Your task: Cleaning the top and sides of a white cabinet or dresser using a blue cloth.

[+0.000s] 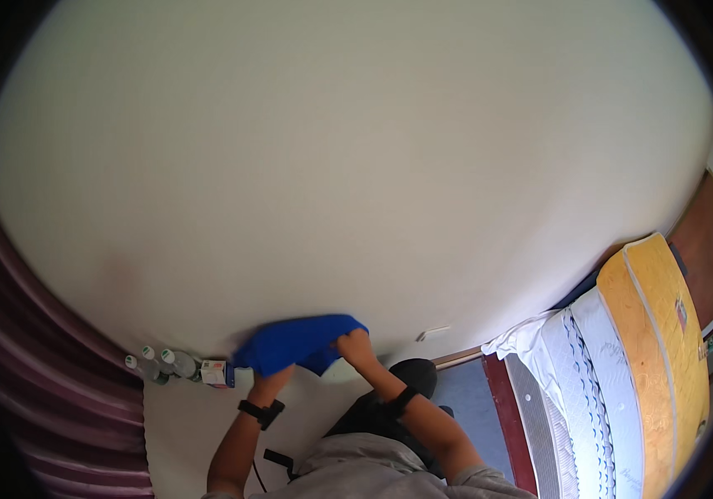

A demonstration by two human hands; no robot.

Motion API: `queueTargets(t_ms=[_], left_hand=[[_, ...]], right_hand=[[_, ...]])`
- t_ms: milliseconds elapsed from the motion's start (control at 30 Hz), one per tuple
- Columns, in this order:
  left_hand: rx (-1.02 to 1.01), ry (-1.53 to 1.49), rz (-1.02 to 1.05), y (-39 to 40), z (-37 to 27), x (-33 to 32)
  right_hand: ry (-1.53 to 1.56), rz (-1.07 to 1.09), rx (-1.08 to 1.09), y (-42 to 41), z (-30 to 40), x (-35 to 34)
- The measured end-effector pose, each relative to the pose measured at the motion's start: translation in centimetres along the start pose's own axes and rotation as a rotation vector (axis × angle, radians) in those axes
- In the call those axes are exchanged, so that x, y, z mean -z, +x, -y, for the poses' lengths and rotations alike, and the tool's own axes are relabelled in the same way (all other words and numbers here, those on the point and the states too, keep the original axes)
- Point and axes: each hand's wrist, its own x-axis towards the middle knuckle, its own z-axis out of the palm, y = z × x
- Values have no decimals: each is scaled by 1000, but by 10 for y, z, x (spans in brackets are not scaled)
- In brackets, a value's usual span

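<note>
A blue cloth [303,340] hangs bunched and draped in front of me, above a white surface [207,430] near the wall. My right hand [355,348] has its fingers closed on the cloth's right end. Most of my left hand [275,378] is covered by the left part of the cloth, so its fingers cannot be seen; only the back of the hand near the wrist shows. Black bands circle both wrists.
Several clear bottles [185,365] with pale caps and a small printed box [218,373] stand left of the cloth. A purple curtain [82,424] borders the left side. Stacked mattresses [662,374] fill the right, beyond a strip of blue-grey floor [466,399]. The pale wall [356,174] rises ahead.
</note>
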Motion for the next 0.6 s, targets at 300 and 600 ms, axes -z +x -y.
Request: queueTargets(t_ms=[300,600], left_hand=[[-46,-23,-464,206,-113,136],[41,245,-444,276,-174,146]], right_hand=[[-412,-712,986,67,237,146],[-422,-965,1054,109,245,217]])
